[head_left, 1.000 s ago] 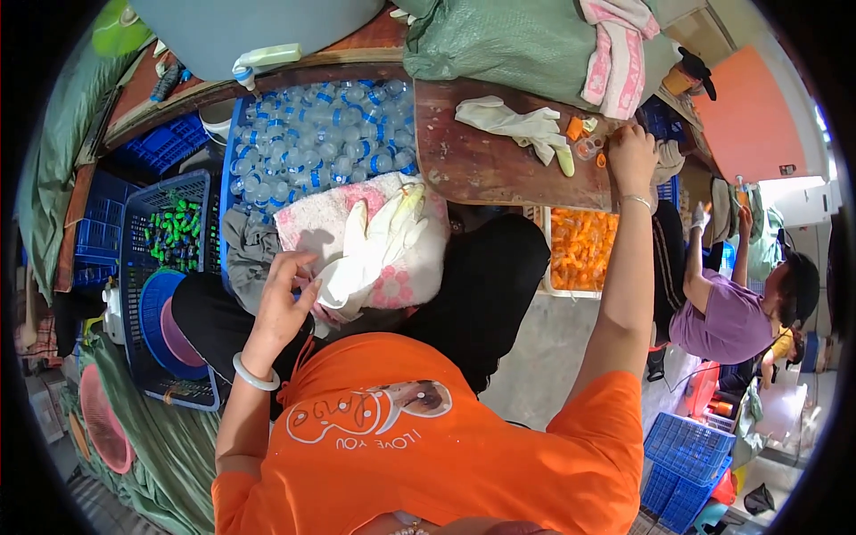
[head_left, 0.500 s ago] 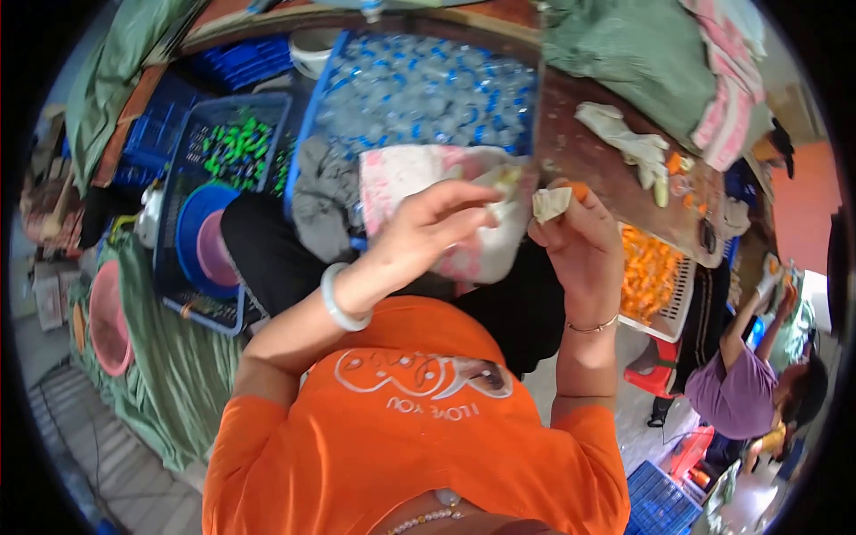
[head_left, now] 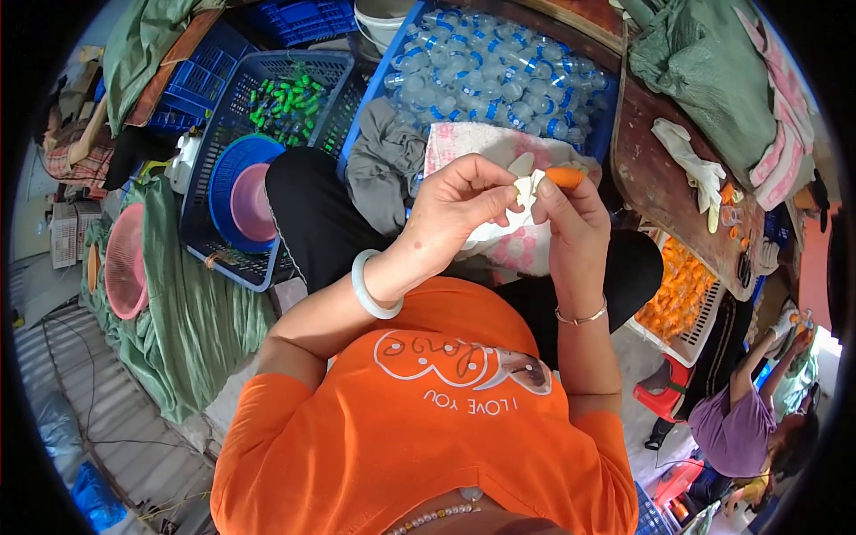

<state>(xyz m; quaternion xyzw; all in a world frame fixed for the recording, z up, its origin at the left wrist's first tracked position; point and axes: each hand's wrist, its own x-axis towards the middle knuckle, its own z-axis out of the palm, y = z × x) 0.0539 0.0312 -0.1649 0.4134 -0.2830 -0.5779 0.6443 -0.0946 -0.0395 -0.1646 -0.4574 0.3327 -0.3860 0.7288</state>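
Note:
In front of my lap, both hands hold a small crumpled white piece [head_left: 528, 192], cloth or thin rubber; I cannot tell which. My left hand [head_left: 455, 205], with a pale bangle at the wrist, pinches its left side between thumb and fingers. My right hand [head_left: 571, 218] closes on its right side with the thumb. A smooth orange cover [head_left: 563, 176] shows at the right index fingertip; it looks like a finger cot. Below and behind the hands, a white and pink towel [head_left: 464, 143] lies over my lap, beside a grey cloth [head_left: 388, 165].
A blue bin [head_left: 366, 111] of clear plastic pieces with blue bands stands ahead. At left, a dark basket [head_left: 201, 192] contains green pieces and basins. A white glove [head_left: 691, 160] lies on the wooden table [head_left: 655, 143], near a crate [head_left: 704, 321] of orange pieces. A person [head_left: 740, 415] sits far right.
My left hand has moved right and now pinches the white piece, which my right hand alone held before. The view has shifted, so the surroundings sit differently.

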